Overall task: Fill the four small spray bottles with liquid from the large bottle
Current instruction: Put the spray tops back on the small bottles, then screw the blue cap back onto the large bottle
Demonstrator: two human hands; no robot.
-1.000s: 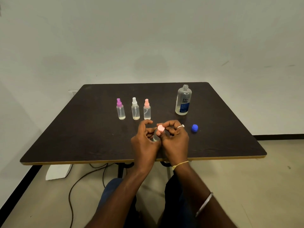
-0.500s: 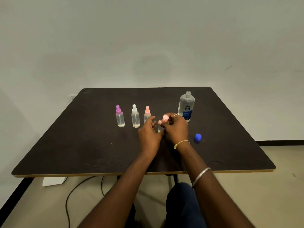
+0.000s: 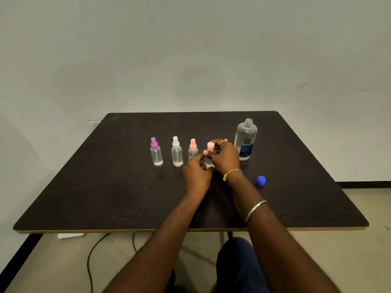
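Spray bottle (image 3: pixel 209 161) on the desk (image 3: pixel 105 187), its pink cap (image 3: pixel 210 146) pinched by my right hand (image 3: pixel 225 158). My left hand (image 3: pixel 196 176) grips its body.

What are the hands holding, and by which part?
Pink-capped spray bottle, right hand gripping at its cap; left hand at its lower body, hold unclear.

On the dark table (image 3: pixel 105 187) three small spray bottles stand in a row, the purple-topped bottle (image 3: pixel 156 153), the white-topped bottle (image 3: pixel 176 152) and the pink-topped bottle (image 3: pixel 193 149), each with a little clear liquid at the bottom. Just right of them both hands meet on the fourth spray bottle (image 3: pixel 210 146): the right hand (image 3: pixel 225 158) pinches its pink top, and the left hand (image 3: pixel 196 174) grips low on its mostly hidden body. The large bottle (image 3: pixel 245 140) stands uncapped behind the right hand, and its blue cap (image 3: pixel 260 181) lies apart, nearer the person.
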